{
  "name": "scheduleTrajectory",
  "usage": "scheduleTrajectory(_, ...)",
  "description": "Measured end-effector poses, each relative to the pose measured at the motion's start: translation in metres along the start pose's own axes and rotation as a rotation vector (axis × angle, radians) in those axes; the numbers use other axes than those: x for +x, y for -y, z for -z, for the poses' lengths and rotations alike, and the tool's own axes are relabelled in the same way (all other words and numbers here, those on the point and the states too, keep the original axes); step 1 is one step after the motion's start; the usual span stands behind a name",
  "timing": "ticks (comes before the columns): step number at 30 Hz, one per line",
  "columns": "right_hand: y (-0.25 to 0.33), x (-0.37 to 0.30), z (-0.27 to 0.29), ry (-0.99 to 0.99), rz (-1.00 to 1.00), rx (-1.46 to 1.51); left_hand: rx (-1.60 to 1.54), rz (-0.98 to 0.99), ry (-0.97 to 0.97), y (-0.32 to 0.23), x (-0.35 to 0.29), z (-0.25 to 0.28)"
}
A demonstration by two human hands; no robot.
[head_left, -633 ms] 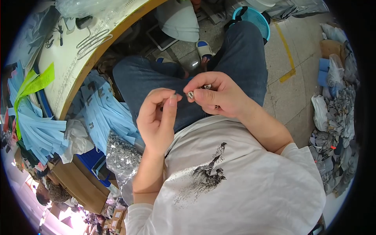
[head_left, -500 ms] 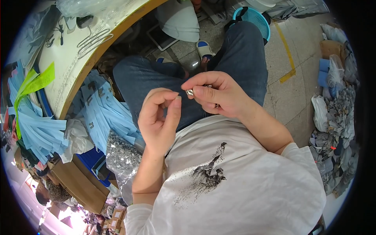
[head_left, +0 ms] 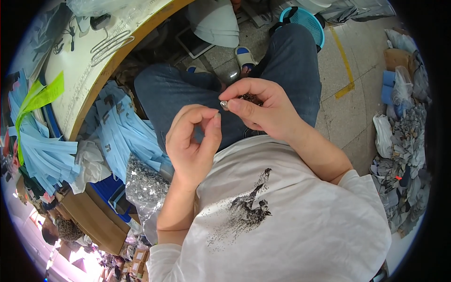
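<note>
Over at the left, a pale table (head_left: pixel 94 70) with a wooden edge curves past, with a heap of light blue cloth pieces (head_left: pixel 117 136) hanging below it and a clear bag of small shiny bits (head_left: pixel 143 185) near the seated person's hip. The left hand (head_left: pixel 190 145) is raised over the lap, thumb and forefinger curled toward each other with a gap between them, holding nothing that I can see. Just to its right, the right hand (head_left: pixel 263 105) pinches a small silvery metal piece (head_left: pixel 224 104) between thumb and forefinger, with what look like more dark bits cupped in the palm. The piece looks light, hard and slippery, best gripped by fingertips on its sides. Grey scraps (head_left: pixel 404 141) pile on the floor far right.
</note>
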State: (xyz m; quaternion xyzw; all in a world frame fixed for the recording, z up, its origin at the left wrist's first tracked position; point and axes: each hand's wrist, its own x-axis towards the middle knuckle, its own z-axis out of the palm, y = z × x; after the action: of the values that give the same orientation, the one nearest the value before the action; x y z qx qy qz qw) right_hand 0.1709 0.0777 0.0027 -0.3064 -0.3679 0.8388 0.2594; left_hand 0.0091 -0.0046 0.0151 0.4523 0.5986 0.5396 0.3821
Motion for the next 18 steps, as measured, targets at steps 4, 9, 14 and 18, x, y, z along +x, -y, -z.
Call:
scheduleTrajectory(4,0.001,-0.001,0.000,-0.002,0.025,-0.062,-0.007,0.012,-0.003,0.000,-0.001,0.000)
scheduleTrajectory(9,-0.009,0.004,0.002,0.019,0.203,-0.240,-0.052,0.150,-0.008,0.002,-0.004,0.002)
scheduleTrajectory(14,-0.006,0.003,-0.001,-0.056,0.182,-0.288,-0.010,0.110,-0.047,0.003,-0.003,-0.001)
scheduleTrajectory(18,0.001,0.001,-0.003,-0.056,0.090,-0.218,0.013,0.099,-0.087,0.010,-0.003,-0.002)
